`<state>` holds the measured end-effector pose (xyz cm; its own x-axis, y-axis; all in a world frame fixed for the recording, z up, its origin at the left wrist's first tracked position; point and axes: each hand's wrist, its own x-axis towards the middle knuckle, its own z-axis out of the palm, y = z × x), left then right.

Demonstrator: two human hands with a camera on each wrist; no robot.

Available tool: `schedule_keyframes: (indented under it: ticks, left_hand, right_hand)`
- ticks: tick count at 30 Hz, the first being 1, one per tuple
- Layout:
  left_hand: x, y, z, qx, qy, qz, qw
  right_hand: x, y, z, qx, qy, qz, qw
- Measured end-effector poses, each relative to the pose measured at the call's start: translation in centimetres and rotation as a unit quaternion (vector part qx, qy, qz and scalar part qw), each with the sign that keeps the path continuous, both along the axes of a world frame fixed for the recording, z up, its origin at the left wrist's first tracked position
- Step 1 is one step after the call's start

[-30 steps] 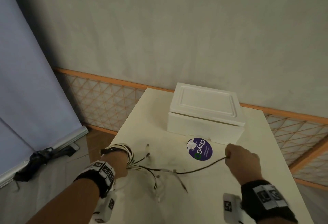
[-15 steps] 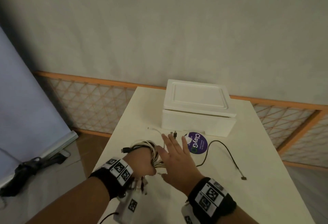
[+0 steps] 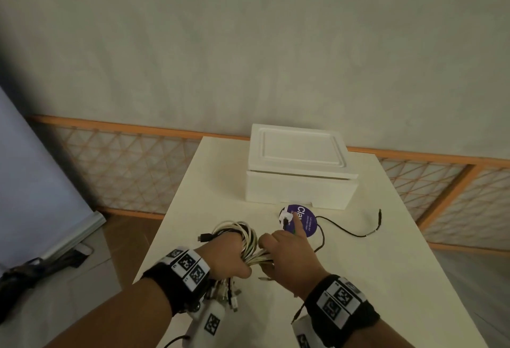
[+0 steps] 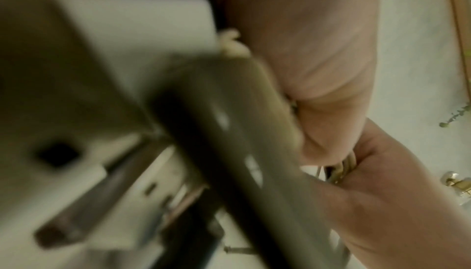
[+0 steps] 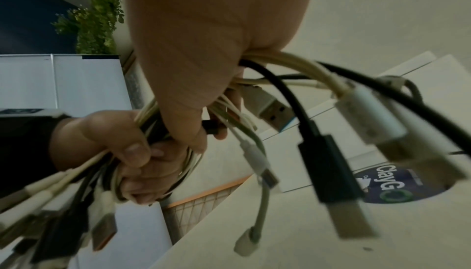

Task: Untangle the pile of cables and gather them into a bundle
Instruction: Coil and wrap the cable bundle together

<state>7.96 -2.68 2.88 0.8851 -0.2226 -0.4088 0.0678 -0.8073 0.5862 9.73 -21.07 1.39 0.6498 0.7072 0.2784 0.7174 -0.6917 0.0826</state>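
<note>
Cable bundle (image 3: pixel 242 240): mostly white cables plus a few black, looped, lifted off the table, USB plugs dangling at both ends. One loose black cable (image 3: pixel 356 233) lies flat at 3 o'clock from bundle, well apart, curved, unbundled.

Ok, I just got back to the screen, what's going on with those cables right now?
A person is bunching cables over a white table. The left hand grips the looped bundle of cables, and the right hand holds the same bundle beside it, with plug ends dangling below. One black cable lies loose on the table, near the purple sticker and the white foam box, not yet gathered.
</note>
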Motion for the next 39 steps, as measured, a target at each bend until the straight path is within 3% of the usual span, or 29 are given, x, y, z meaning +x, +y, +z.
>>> schedule_keyframes:
  ticks: [3,7,11,17,25,30,36,39]
  left_hand:
    - [0.4,-0.1,0.0,-0.024,0.001,-0.002,1.0]
    - [0.7,-0.1,-0.1,-0.071,0.002,0.012,0.997]
    - [1.2,-0.4,0.4,-0.145,-0.002,0.014,0.989]
    - [1.8,-1.4,2.0,-0.177,0.014,-0.033,0.983]
    - [0.7,-2.7,2.9,-0.216,0.01,-0.044,0.975]
    - [-0.1,-3.0,2.9,-0.25,-0.001,-0.043,0.967]
    - [-0.5,-3.0,3.7,-0.303,0.006,-0.032,0.953]
    - [-0.7,-2.9,4.1,-0.327,0.026,-0.028,0.944]
  right_hand:
    - [0.8,-0.2,0.1,-0.012,0.0,-0.003,1.0]
    - [1.8,-0.2,1.0,0.031,0.001,0.059,0.998]
    - [2.7,0.4,4.1,0.006,-0.082,0.133,0.988]
    - [3.8,0.9,7.9,-0.004,-0.151,0.24,0.959]
    - [5.5,0.7,6.9,0.079,-0.162,0.247,0.952]
    - [6.4,0.5,5.6,0.123,-0.111,0.206,0.964]
    - [6.8,0.5,5.8,0.149,0.061,0.185,0.969]
    - [6.9,0.6,6.1,0.147,0.108,0.19,0.965]
